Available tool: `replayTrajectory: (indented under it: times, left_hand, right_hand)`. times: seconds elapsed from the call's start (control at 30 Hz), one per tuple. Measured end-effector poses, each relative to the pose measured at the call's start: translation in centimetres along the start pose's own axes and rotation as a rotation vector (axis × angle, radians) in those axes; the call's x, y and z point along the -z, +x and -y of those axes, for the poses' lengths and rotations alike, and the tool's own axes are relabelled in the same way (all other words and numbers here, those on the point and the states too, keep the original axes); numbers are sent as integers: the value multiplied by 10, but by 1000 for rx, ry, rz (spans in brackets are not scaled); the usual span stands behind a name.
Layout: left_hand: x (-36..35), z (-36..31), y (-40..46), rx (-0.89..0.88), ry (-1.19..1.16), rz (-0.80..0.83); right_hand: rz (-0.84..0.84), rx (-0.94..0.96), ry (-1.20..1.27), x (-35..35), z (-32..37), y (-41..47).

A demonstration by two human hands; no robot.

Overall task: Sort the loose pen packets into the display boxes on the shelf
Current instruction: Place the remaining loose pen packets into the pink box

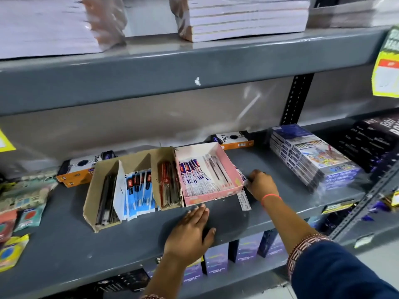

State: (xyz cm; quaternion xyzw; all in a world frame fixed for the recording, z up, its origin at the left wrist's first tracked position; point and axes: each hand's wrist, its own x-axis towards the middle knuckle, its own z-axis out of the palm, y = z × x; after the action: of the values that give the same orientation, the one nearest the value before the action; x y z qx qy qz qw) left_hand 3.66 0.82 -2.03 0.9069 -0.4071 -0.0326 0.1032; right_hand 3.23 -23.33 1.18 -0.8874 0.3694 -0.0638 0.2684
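Resting flat, open, left hand (190,231) on grey shelf (64,244); right hand (260,185) pinching pen packet (243,196) beside pink box (228,167).

Loose pen packet (243,192) half hidden behind pink display box (231,167), right hand's fingers (251,176) curled out of sight

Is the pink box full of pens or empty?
Partly full. The pink box holds pen packets along its left side and middle, while bare pink floor shows at its back right.
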Motion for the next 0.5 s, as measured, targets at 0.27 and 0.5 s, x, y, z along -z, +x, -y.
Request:
replayTrajectory:
  times: [0.27,0.5]
  left_hand:
    - [0,1,0,3,-23,-14]
    - [3,-1,-1,0,-6,9]
  right_hand:
    - [149,-124,25,8,7,11]
    - [79,-213,103,9,0,1]
